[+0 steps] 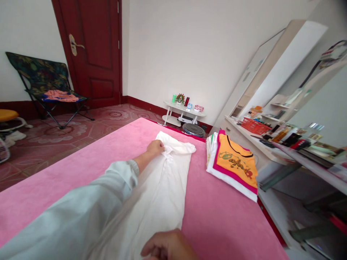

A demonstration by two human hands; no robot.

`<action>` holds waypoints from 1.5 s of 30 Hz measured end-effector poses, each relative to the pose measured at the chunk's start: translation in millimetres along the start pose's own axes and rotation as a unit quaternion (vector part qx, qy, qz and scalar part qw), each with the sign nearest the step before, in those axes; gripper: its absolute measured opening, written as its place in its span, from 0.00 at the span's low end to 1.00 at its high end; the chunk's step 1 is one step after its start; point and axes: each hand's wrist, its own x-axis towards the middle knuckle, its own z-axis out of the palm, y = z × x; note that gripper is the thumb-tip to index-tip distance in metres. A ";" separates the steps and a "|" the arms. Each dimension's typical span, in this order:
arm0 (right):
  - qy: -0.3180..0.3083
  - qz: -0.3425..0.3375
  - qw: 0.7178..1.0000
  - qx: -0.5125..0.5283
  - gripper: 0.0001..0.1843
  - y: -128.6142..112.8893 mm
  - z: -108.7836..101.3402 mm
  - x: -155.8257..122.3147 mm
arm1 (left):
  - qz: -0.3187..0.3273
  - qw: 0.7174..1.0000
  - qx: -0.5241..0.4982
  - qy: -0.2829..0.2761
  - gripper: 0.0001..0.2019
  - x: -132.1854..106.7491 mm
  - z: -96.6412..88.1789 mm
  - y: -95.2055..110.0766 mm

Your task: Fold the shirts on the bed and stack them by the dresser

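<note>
A long white garment (173, 187) lies on the pink bed cover, its far end folded over and bunched. My left hand (155, 148), in a pale blue-grey sleeve, pinches the cloth near that far end. At the bottom edge, my right hand (170, 245) is over the near part of the garment with its fingers curled in. The frame cuts it off, and what its fingers hold, if anything, is hidden. To the right sits a stack of folded clothes, topped by an orange shirt (235, 160) with printed lettering.
Pink bedding (217, 224) covers the surface beneath the clothes. A dressing table (271, 155) with a red basket (255, 125) and bottles stands along the right. Beyond the bed are a small white shelf table (169, 119), a folding chair (48, 76) and a dark red door (94, 47).
</note>
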 end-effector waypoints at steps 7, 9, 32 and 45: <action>0.328 -0.074 0.926 -0.171 0.11 16.8 -126.3 64.7 | 0.082 0.990 -0.079 0.079 0.25 -19.1 28.6 -18.9; 0.386 -0.064 0.894 -0.218 0.13 36.0 -165.3 91.3 | 0.140 0.981 -0.100 0.087 0.27 -20.4 28.5 -17.2; 0.397 -0.105 0.883 -0.229 0.17 73.5 -319.5 223.3 | 0.102 0.957 -0.249 0.109 0.09 -0.9 35.6 -19.1; 0.517 -0.125 0.763 -0.367 0.19 54.5 -274.4 234.1 | 0.139 0.975 -0.166 0.058 0.22 -3.8 26.1 -18.5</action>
